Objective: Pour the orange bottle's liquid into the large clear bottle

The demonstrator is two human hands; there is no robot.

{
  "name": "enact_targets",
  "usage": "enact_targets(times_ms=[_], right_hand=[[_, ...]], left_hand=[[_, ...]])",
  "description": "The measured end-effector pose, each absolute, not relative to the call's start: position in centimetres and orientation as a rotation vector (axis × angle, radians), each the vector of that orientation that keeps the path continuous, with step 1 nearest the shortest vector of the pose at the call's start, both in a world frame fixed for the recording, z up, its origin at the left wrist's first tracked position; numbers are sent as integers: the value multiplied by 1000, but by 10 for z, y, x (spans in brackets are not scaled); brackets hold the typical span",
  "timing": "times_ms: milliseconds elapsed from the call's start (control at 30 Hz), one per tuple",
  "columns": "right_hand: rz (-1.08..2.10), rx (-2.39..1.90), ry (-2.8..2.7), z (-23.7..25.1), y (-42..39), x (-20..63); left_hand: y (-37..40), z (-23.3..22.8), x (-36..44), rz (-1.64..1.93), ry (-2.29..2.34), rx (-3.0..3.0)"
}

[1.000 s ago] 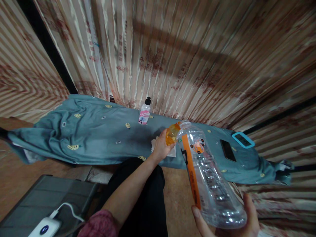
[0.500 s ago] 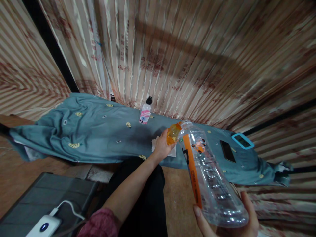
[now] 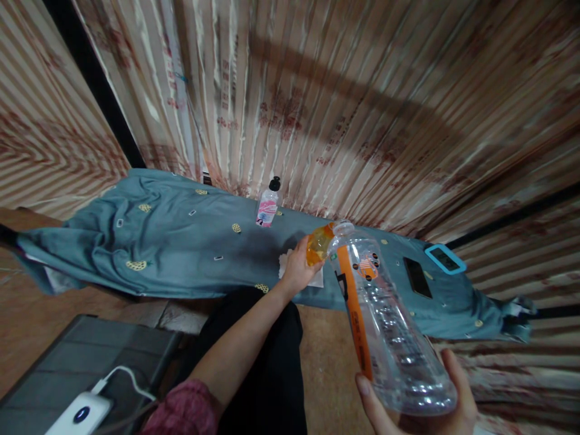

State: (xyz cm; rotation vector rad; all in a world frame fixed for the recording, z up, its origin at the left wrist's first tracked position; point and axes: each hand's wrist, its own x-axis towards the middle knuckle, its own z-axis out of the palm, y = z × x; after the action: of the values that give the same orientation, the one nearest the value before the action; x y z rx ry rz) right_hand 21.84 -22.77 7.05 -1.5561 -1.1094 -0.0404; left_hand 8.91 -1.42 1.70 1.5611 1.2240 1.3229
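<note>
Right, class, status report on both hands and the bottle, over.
Left hand grips orange cap at bottle mouth. Right hand cradles clear bottle base, tilted. White tissue on blue cloth beneath; nothing blocking.

Clear bottle (image 3: 385, 320) against orange cup (image 3: 318, 244)
</note>
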Motion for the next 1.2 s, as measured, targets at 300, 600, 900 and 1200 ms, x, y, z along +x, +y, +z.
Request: enact_targets(times_ms=[300,600,900,1200], right_hand=[[-75,-1592,-1101,84,-226,199],[-236,-1459,-1280,73,-223,220],[-190,-1480,-1265,63,-224,228],[-170,-1461,-1332,61,-226,234]], left_hand=[[-15,19,88,1319,1221,1559],[-14,19,89,1299,1241,1579],[-14,20,88,1307,1234,1567],[-14,17,88,1303,1251,1579]])
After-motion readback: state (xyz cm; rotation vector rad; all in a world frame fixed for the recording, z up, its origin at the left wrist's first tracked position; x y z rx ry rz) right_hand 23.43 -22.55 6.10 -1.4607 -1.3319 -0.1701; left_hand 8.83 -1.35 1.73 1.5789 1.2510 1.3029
